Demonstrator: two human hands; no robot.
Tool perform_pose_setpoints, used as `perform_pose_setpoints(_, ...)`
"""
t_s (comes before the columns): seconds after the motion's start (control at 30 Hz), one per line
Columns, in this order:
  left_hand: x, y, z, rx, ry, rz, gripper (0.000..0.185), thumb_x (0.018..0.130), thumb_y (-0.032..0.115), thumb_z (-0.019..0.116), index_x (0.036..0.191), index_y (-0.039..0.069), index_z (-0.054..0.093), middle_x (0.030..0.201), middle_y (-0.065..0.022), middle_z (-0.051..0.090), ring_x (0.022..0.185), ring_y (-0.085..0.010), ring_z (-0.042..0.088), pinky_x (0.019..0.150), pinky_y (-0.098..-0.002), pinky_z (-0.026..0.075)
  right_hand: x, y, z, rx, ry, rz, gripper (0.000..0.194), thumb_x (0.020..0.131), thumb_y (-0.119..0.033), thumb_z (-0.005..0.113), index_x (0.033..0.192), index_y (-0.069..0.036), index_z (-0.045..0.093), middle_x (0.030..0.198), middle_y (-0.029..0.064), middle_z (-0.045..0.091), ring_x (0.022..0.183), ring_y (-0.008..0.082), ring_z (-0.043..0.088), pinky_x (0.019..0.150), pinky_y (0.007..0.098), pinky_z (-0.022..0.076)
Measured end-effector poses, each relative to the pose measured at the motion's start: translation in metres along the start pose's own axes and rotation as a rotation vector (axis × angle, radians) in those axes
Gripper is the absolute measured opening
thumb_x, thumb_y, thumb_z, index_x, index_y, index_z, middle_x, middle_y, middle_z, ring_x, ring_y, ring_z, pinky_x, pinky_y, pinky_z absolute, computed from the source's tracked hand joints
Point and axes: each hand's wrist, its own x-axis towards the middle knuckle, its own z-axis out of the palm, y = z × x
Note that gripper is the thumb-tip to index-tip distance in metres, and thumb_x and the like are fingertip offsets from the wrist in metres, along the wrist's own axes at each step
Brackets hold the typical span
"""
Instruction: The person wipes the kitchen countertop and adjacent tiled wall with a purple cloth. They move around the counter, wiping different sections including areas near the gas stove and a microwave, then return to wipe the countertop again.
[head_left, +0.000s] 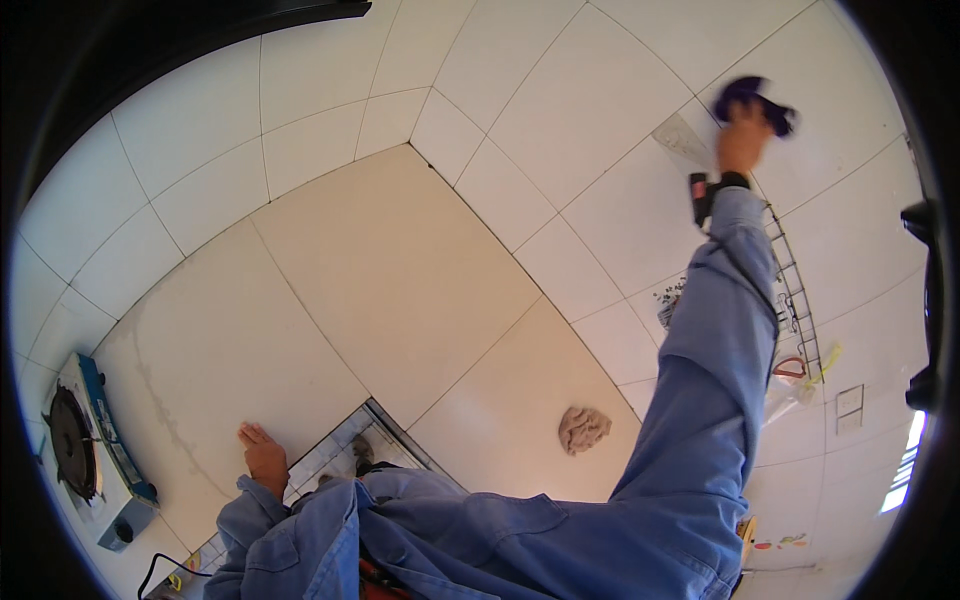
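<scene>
With my right arm stretched up and out, my right hand (742, 142) presses a dark purple cloth (739, 94) against the white tiled wall (622, 67). Hand and cloth are blurred, and the sleeve hides part of the wall behind. My left hand (266, 459) rests on the beige tiled countertop (390, 240), palm down near its front edge, holding nothing. A crumpled brown cloth (585, 430) lies on the counter to the right, apart from both hands.
A gas stove (97, 450) stands at the counter's left end. On the right wall hang a wire rack (795, 285) and a plastic bag (784, 397), near wall switch plates (849, 410). A dark overhang (187, 30) crosses the upper left.
</scene>
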Motion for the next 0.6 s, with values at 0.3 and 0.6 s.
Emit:
perform_pose_setpoints(0.3,-0.009,-0.01,-0.042,-0.03,-0.107,0.091,0.083,0.082,0.024,0.064,0.141,-0.02,0.027,0.145,-0.0403,0.031,0.138,-0.0527,0.027,0.115,-0.0561,0.023,-0.048,-0.118,-0.029,0.311,-0.029,-0.341,0.018,0.082,-0.013,0.059,0.096,-0.006,0.07,0.105,0.0093,0.062,0.105,0.031,0.054,0.089,0.0406,0.0478)
perform_pose_setpoints(0.6,-0.002,-0.005,-0.034,-0.007,-0.096,0.054,0.086,0.08,0.026,0.066,0.14,-0.021,0.026,0.143,-0.0384,0.035,0.138,-0.052,0.027,0.116,-0.0604,0.017,-0.004,0.133,-0.054,-0.051,0.258,0.541,0.028,0.067,-0.001,0.061,0.095,-0.001,0.063,0.096,0.0207,0.061,0.1,0.037,0.058,0.08,0.0488,0.043)
